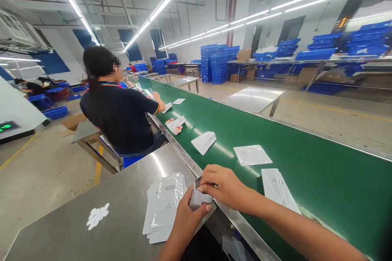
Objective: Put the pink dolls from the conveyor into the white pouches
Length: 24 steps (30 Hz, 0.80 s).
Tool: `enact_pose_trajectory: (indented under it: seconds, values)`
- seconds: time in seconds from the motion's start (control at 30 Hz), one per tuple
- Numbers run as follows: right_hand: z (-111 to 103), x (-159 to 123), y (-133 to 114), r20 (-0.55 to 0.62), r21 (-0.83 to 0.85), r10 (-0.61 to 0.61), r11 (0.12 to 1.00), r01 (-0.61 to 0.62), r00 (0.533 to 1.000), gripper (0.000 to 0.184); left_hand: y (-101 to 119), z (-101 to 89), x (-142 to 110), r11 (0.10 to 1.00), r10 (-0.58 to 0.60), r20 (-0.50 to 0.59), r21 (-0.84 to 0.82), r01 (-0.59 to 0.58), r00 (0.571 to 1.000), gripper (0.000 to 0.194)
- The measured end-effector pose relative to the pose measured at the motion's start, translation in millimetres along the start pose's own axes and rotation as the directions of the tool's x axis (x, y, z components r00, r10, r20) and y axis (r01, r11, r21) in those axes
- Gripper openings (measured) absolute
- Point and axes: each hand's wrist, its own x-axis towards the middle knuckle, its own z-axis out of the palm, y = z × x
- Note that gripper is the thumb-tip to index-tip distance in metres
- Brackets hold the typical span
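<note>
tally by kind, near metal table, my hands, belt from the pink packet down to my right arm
Plain packets on belt: 3
Packet with pink: 1
Held packet, left hand, right hand: 1
Packet pile, as one: 1
White scalloped piece: 1
Total: 7

One head-worn camera looks forward and down over the near hands (208, 197) and conveyor (306, 159).
</note>
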Motion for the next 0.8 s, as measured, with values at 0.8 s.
enact_pose_trajectory:
  seconds: [0.8]
  values:
    - [-74.5, -30.8, 162.2, -0.121, -0.750, 0.680, 0.415, -0.516, 0.723, 0.015, -2.2, 110.7, 137.7, 0.938, -0.090, 0.127, -0.323, 0.127, 0.988, 0.031]
